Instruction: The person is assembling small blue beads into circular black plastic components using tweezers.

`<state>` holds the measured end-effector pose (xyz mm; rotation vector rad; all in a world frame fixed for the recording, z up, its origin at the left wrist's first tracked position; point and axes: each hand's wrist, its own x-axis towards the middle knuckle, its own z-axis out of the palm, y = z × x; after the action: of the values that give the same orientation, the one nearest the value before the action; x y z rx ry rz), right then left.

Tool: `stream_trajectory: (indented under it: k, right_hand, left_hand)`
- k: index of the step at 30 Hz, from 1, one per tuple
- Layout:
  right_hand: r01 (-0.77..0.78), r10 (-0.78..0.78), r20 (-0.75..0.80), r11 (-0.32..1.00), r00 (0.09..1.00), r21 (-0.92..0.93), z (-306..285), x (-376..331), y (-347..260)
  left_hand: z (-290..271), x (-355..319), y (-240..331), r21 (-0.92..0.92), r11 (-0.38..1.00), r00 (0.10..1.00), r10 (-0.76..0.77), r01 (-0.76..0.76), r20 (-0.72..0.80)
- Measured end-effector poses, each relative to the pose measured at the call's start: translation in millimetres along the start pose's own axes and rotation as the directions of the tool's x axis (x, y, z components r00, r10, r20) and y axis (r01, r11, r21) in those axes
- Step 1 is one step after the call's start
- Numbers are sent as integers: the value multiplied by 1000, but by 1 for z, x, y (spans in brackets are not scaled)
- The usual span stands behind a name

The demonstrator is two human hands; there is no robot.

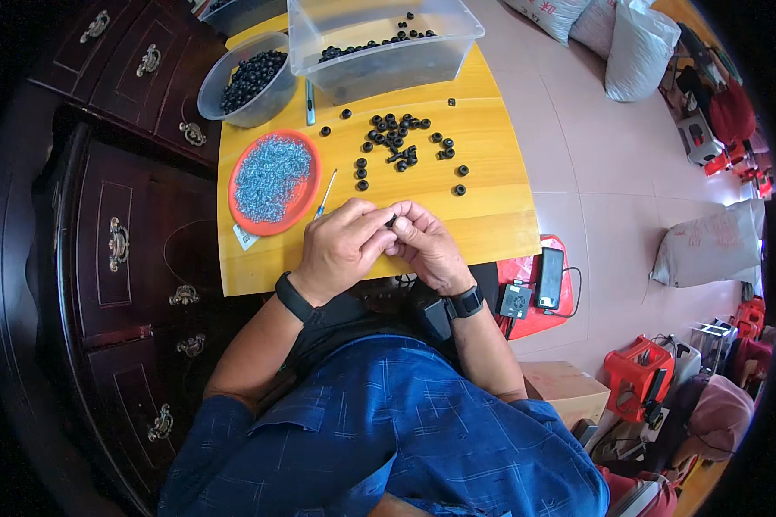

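Note:
Close to the table's near edge, my left hand (343, 244) and my right hand (428, 250) meet, fingers pinched together. Between their fingertips shows a small black round part (391, 221), mostly covered by the fingers. Beyond them, loose black ring-shaped parts (392, 131) lie in a scattered group on the yellow table (500, 202). A small screwdriver (326, 194) with a blue handle rests just past my left hand. To its left sits an orange-red plate (309, 195) heaped with small shiny bluish metal pieces (272, 179).
A clear round tub (280, 108) of black parts and a large clear bin (388, 76) stand at the table's far side, with a blue-grey cutter (309, 103) near them. Dark drawers (112, 250) flank the left. A red stool (539, 320) holding electronic devices is at right.

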<state>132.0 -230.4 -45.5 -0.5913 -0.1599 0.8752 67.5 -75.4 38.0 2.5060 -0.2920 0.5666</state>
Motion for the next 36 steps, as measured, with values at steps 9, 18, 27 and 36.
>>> stream_trajectory:
  k: [9,18,27,36]
  right_hand:
    - [17,-14,49,998,999,-52,-22,2,-13]
    - [-4,-5,-86,995,996,-103,-17,-10,-30]
    - [-21,17,-107,999,994,-35,-18,-12,-28]
    - [22,-24,4,958,1000,287,-27,-12,-21]
  left_hand:
    - [10,27,-2,-60,994,992,92,-87,85]
    - [25,56,-43,-94,974,966,-187,206,178]
    - [61,73,-79,271,953,972,-180,134,152]
    - [43,66,-65,147,972,971,-204,185,127]
